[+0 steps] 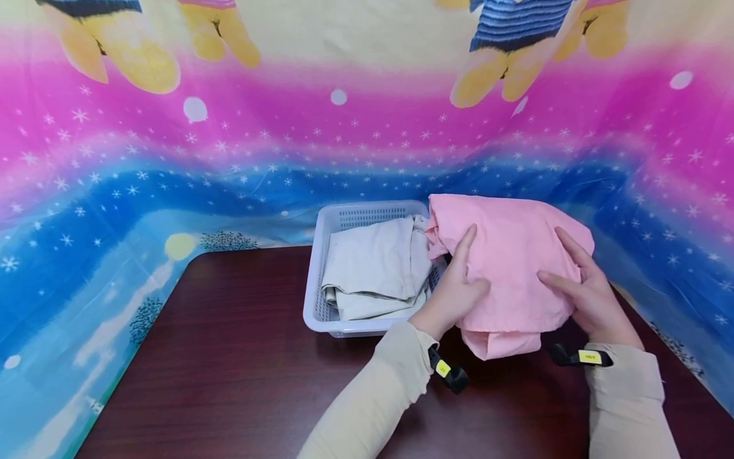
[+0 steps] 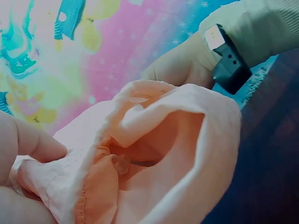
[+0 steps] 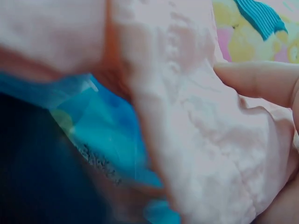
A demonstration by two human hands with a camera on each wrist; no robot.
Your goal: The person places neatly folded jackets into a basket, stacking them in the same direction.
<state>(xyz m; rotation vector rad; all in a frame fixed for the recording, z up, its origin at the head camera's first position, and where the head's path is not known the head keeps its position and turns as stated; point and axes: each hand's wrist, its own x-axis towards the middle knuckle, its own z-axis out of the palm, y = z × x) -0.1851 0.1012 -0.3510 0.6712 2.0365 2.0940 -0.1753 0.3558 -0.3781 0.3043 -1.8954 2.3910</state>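
Both hands hold a folded pink garment (image 1: 510, 255) up over the table, just right of the basket. At its left side my left hand (image 1: 455, 296) grips it, thumb and a finger on the front face. My right hand (image 1: 593, 303) grips the right side in much the same way. Seen from the left wrist, the garment's folds open into a loop, with a small clear button (image 2: 120, 164) inside and left-hand fingers (image 2: 35, 144) pinching the cloth edge. The right wrist view has a right-hand finger (image 3: 257, 81) against the pink fabric (image 3: 201, 121).
A pale blue plastic basket (image 1: 310, 299) stands on the dark brown table (image 1: 229, 357), with folded off-white cloth (image 1: 373, 255) in it. The pink garment overlaps its right rim in the head view. A printed curtain (image 1: 287, 115) hangs behind the table and along both sides.
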